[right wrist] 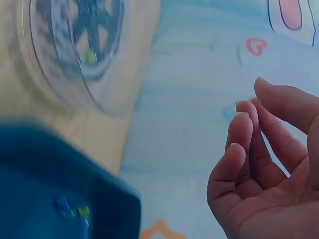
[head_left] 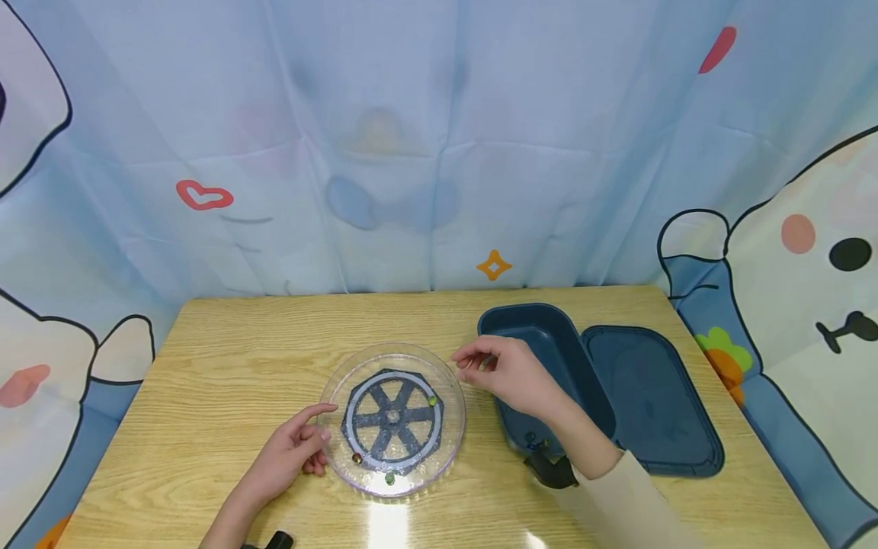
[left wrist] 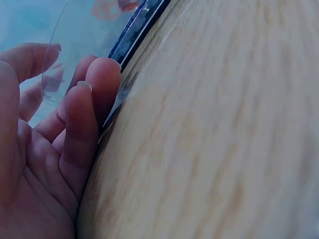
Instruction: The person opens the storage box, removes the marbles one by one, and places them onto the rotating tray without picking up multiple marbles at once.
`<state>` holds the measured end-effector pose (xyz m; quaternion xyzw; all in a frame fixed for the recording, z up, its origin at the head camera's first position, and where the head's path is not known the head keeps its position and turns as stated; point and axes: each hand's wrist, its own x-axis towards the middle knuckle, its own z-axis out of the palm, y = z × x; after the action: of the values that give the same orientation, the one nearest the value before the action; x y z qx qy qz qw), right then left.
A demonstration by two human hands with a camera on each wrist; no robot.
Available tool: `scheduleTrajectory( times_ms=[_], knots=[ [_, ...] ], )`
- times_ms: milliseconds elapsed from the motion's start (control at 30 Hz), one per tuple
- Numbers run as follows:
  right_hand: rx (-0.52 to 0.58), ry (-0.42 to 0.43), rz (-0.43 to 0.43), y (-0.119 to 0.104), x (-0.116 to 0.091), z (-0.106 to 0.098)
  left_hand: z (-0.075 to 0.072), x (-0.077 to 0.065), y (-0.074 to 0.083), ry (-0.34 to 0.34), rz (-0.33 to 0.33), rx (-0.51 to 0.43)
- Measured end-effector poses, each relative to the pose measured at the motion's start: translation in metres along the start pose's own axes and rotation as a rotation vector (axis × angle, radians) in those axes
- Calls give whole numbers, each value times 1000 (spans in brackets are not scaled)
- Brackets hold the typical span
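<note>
A round clear dish (head_left: 393, 488) with a fluted rim stands on the table, with a dark wheel-like pattern showing at its middle. On it lie a green marble (head_left: 432, 400), a second green marble (head_left: 389, 479) and a reddish-brown marble (head_left: 357, 458). My left hand (head_left: 291, 454) holds the dish's left rim, index finger over the edge and the other fingers curled outside. Between dish and navy box (head_left: 597, 381) hovers my right hand (head_left: 517, 377), fingers loosely bent. No object shows between its thumb and fingertips. Blue and green marbles (right wrist: 83, 211) lie inside the box.
A flat navy lid (head_left: 652, 400) lies right of the box. Black straps (head_left: 552, 469) circle the right wrist near the box's front end. A blue printed curtain (head_left: 411, 152) hangs behind the wooden table (head_left: 240, 358).
</note>
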<state>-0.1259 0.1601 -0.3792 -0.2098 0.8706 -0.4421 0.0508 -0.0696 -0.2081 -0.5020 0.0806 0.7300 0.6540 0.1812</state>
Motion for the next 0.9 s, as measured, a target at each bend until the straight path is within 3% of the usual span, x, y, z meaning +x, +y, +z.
scheduleTrajectory(
  times_ms=[167,333,667,900],
  knots=[
    [-28,31,37,8,6,-26,0,0,1,2,-1,2],
    [15,45,97,24,12,-42,0,0,1,5,3,0],
    [28,1,171,64,28,-43,1,0,0,6,9,3],
    [59,-92,222,90,34,-44,1,1,1,5,19,11]
  ],
)
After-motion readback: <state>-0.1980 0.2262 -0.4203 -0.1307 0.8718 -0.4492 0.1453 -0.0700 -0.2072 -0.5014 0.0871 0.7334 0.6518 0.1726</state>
